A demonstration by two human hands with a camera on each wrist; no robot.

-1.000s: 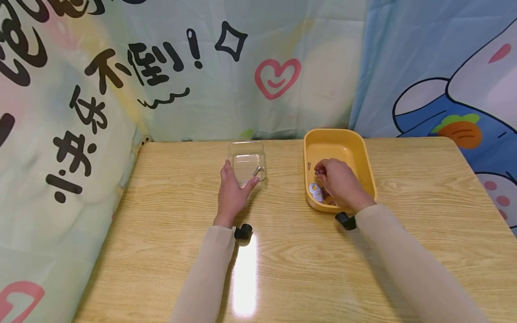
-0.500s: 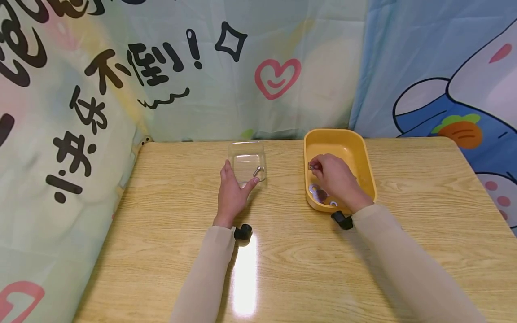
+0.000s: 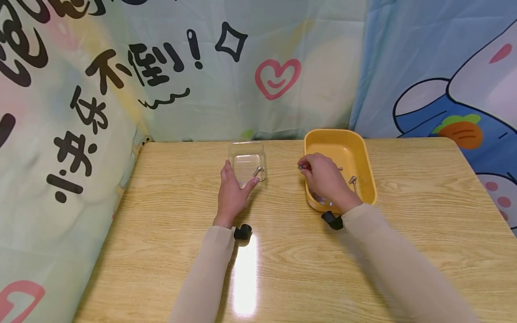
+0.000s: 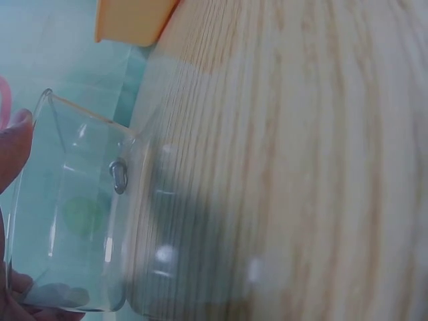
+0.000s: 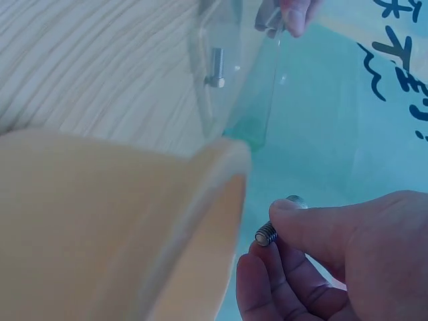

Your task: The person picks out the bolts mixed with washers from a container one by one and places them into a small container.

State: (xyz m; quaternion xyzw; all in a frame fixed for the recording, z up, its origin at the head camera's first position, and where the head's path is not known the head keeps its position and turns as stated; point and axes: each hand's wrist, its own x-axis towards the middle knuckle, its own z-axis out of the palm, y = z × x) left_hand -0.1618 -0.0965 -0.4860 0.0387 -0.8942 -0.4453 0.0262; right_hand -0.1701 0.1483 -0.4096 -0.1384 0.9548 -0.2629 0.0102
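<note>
My left hand [image 3: 234,195] grips the near side of a clear plastic box [image 3: 246,150], thumb on one side and fingers on the other. One metal bolt [image 3: 257,171] lies inside that box. Over the left rim of a yellow bin [image 3: 369,172], my right hand [image 3: 328,181] pinches another bolt [image 5: 266,234] between thumb and fingers; its threaded end shows in the right wrist view. Behind the right hand, more bolts [image 3: 353,183] lie on the bin's floor. Washers [image 3: 319,198] near the bin's front are partly hidden by the hand.
Both containers stand toward the back of a wooden table [image 3: 282,269], with a strip of tabletop between them. A printed cloth [image 3: 323,89] hangs directly behind the table's far edge, and another stretch of it runs along the left side.
My right hand has taken up the bolt by the bin's left wall, lifted it and moved left over the rim. The left hand and clear box have stayed in place.
</note>
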